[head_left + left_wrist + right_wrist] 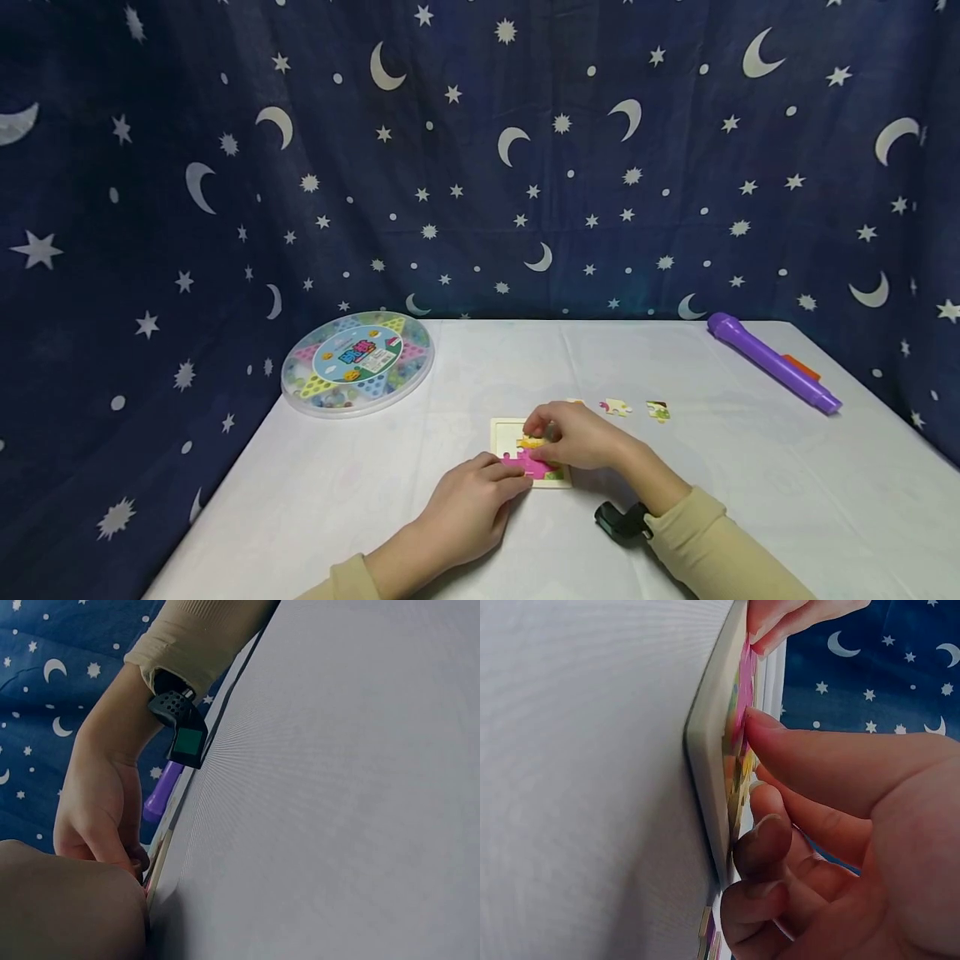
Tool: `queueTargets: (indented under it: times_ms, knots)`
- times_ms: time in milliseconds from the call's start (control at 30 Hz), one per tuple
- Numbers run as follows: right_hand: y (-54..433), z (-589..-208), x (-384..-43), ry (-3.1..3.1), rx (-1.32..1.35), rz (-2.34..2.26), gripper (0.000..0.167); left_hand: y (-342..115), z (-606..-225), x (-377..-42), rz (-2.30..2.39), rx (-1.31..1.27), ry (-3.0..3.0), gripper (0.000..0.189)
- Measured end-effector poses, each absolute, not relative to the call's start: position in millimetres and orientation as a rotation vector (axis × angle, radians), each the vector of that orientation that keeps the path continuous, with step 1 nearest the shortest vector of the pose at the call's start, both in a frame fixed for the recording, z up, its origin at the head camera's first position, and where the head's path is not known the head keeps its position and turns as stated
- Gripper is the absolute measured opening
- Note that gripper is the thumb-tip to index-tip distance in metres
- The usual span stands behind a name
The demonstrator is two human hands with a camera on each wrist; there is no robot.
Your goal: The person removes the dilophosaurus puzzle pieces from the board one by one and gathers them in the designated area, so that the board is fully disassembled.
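A small jigsaw puzzle in a pale square frame (504,422) lies on the table, partly filled with joined pink pieces (517,461). My right hand (576,435) reaches over it from the right. Its thumb and index finger pinch a yellow puzzle piece (531,443) inside the frame; in the right wrist view the thumb tip also meets the pink surface. My left hand (472,508) rests at the frame's lower left, its fingertips on the pink pieces. The back of that hand hides its fingers in the left wrist view.
Loose puzzle pieces (616,407) lie beyond the frame, one partly hidden by my right hand. A round clear-lidded game box (358,364) sits at the back left. At the back right lies a purple stick-shaped toy (772,362) beside an orange object (801,367).
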State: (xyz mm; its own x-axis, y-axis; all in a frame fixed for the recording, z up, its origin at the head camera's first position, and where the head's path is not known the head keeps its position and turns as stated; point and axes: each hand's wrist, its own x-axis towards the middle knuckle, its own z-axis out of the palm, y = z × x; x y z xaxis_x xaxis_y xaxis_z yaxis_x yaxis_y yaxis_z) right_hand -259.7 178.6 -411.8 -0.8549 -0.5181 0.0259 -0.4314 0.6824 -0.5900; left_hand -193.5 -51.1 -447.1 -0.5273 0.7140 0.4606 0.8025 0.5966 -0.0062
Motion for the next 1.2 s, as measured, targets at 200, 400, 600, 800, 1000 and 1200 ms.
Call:
queueTargets:
  times_ms: [200,400,600,800,1000,1200]
  knots:
    - [178.1,-412.3,-259.8,2.74,-0.755,-0.916,0.023,-50.9,-447.0,-193.3,-0.283,-1.212,-2.426,0.025]
    - [177.7,-411.9,-259.1,2.726,-0.731,-0.944,0.024,-50.7,-446.8,-194.1,-0.285,-1.214,-2.435,0.026]
    - [178.6,-409.4,-258.3,2.697,-0.755,-0.905,0.031,-51.1,-446.5,-194.4,-0.283,-1.212,-2.446,0.026]
    - [180.3,-408.1,-259.3,2.668,-0.822,-0.878,0.033,-51.7,-446.5,-193.9,-0.278,-1.209,-2.435,0.025]
    - [181.7,-408.0,-259.9,2.685,-0.831,-0.88,0.03,-51.2,-446.4,-194.3,-0.285,-1.213,-2.424,0.025]
    - [181.1,-406.3,-258.7,2.694,-0.785,-0.899,0.03,-51.2,-446.5,-193.9,-0.287,-1.211,-2.426,0.026]
